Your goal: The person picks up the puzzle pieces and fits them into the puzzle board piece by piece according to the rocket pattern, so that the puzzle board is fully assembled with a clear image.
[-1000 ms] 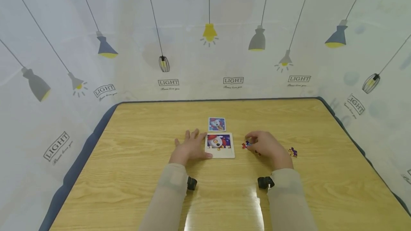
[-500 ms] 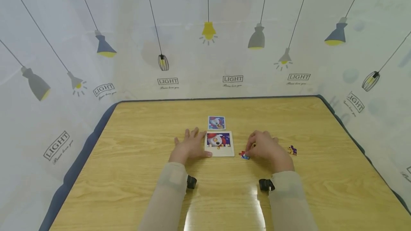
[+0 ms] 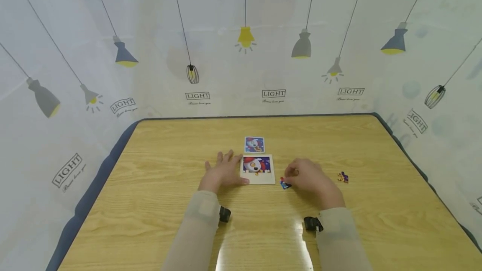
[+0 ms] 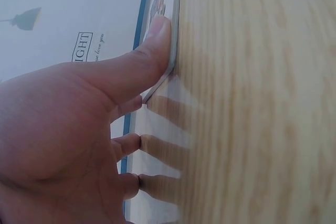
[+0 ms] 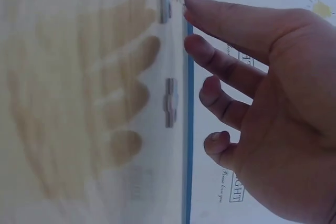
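Piece (image 3: 285, 184) pinched in right hand (image 3: 310, 179), just right of tray (image 3: 261, 179); best held flat, by edge; left hand (image 3: 223, 174), fingers spread, should hold tray steady

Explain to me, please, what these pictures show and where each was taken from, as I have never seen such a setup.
There is no machine here, only a person's two bare hands. The wide picture comes from a camera worn on the head, looking forward and down. The other two come from cameras on the wrists, each seeing its own hand close up.

On the wooden table lie a partly filled puzzle board, a small picture card just beyond it and, farther right, a loose piece. The left hand rests against the board's left side. The right hand pinches a colourful puzzle piece.
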`<state>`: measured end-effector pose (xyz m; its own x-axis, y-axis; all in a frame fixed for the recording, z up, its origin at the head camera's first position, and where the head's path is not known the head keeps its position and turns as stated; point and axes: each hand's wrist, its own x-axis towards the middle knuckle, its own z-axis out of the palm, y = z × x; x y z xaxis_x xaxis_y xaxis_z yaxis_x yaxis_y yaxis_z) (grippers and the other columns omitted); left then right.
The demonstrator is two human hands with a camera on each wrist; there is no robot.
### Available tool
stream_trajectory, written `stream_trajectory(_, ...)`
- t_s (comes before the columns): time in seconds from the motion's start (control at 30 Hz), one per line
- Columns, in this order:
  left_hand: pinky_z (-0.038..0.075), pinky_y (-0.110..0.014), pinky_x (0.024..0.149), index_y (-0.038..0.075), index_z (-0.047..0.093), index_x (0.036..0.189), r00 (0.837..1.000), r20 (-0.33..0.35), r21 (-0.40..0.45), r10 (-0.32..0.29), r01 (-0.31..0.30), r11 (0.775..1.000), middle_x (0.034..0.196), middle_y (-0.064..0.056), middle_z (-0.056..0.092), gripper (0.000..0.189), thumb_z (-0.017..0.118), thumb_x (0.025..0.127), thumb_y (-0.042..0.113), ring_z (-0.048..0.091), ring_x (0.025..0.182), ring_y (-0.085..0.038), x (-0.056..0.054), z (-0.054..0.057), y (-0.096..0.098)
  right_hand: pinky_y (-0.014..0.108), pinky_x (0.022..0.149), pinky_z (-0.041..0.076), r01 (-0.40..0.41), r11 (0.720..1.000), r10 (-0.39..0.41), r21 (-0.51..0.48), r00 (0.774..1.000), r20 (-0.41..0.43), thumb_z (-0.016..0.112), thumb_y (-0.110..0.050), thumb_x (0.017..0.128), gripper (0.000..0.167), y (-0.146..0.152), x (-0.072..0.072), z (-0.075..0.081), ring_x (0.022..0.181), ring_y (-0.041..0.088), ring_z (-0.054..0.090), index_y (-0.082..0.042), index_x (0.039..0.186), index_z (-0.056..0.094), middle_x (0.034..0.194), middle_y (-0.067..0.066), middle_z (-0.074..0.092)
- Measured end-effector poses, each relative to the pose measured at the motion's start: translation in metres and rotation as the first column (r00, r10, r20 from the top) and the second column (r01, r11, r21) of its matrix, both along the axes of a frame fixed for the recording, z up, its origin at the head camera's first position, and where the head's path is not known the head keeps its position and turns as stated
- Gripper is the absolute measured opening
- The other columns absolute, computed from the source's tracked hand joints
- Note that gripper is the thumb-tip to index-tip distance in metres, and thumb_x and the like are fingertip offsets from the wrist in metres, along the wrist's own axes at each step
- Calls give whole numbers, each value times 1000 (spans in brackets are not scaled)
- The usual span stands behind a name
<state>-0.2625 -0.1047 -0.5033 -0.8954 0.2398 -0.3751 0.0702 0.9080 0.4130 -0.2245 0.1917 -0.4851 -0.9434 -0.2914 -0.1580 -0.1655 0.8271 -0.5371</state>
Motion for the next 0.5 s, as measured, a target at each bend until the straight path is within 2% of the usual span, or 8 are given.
stream_trajectory(0.1,-13,-79,123,34,23,171,1000,9,-14,7,-7,1000,182,-3,-1,104,80,89,60,-13,166,-40,-1,0,1,73,122,32,-13,999,15,-47,999,40,82,-19,93,31,2,4,2,126,34,66,-17,124,77,125,3,75)
stream_trajectory(0.2,-13,-78,123,35,22,171,1000,13,-26,9,-9,1000,182,-2,-1,103,79,89,60,-14,166,-40,-2,-1,1,65,120,42,-42,995,49,-86,995,84,84,-15,91,46,2,7,1,132,36,63,-17,135,72,133,6,72)
stream_trajectory(0.33,-13,-78,123,37,23,171,1000,20,-24,7,-6,1000,182,-1,-2,102,79,89,61,-15,166,-40,-4,-3,1,55,112,54,-77,994,85,-80,991,101,81,-11,92,46,-1,8,-1,128,32,65,-15,137,71,132,6,71)
stream_trajectory(0.5,-14,-79,122,38,23,170,1000,18,-23,5,-5,1000,182,-1,-1,104,80,88,63,-14,166,-39,-2,-3,2,52,102,58,-98,995,100,-25,992,79,82,-11,91,37,-6,8,-1,113,24,67,-13,128,74,119,3,73)
